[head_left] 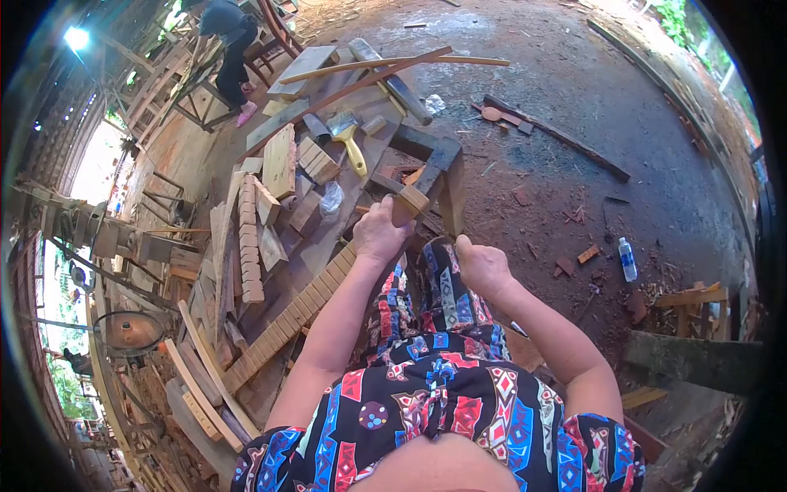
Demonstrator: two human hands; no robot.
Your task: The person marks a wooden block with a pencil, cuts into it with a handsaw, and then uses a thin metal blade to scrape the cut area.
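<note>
Near the centre, my left hand (382, 233) is closed on a small wooden block (410, 204), beside a dark wooden frame (447, 152). My right hand (482, 266) is closed at the lower end of that frame; what it holds, if anything, is hidden. A long notched wooden strip (287, 316) runs from under my left forearm down to the left. Beyond my left hand, a brush with a yellow handle (353, 153) and a clear crumpled plastic piece (332, 198) lie among wooden blocks (317, 160).
Long wooden strips (393, 61) lie across the boards ahead. A person (229, 41) stands at the upper left near a chair (275, 41). A fan (129, 330) is at the left. On the right floor are a water bottle (627, 260), a dark plank (566, 143) and scattered chips.
</note>
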